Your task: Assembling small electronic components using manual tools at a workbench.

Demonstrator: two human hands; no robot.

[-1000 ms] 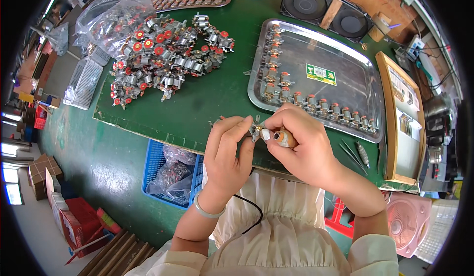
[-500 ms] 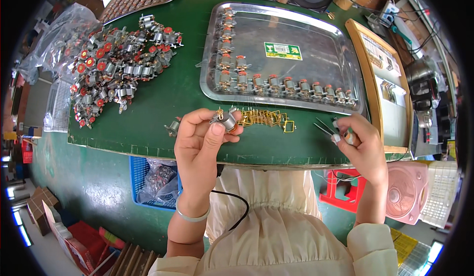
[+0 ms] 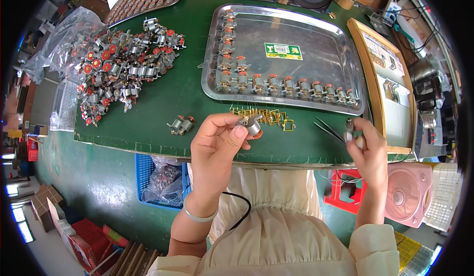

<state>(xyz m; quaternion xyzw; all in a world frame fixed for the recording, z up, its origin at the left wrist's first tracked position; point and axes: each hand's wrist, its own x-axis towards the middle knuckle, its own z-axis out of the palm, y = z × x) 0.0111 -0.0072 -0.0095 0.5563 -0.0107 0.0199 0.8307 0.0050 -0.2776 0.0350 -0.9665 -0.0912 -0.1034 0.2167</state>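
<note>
My left hand [image 3: 217,150] pinches a small silver motor-like part [image 3: 253,126] with an orange-red end, just above the table's near edge. Under and behind it lies a row of small brass square frames [image 3: 288,125]. Off to the right, my right hand [image 3: 368,150] is closed round a pair of tweezers [image 3: 330,132], whose tips point left. A small grey piece [image 3: 349,124] shows at its fingertips; I cannot make out what it is. Left of my left hand, loose motor-like parts [image 3: 181,124] sit on the green table [image 3: 163,98].
Similar parts line the left and near sides of a metal tray [image 3: 316,27]. A large heap of them [image 3: 118,69] lies at left beside a plastic bag [image 3: 74,34]. A wooden-framed box [image 3: 402,98] stands right of the tray. Below the table are a blue basket [image 3: 143,177] and a red stool [image 3: 340,197].
My left hand has moved right with the motor-like part, bringing the loose parts beside it into fuller view. My right hand has turned a little, and the grey piece shows more plainly.
</note>
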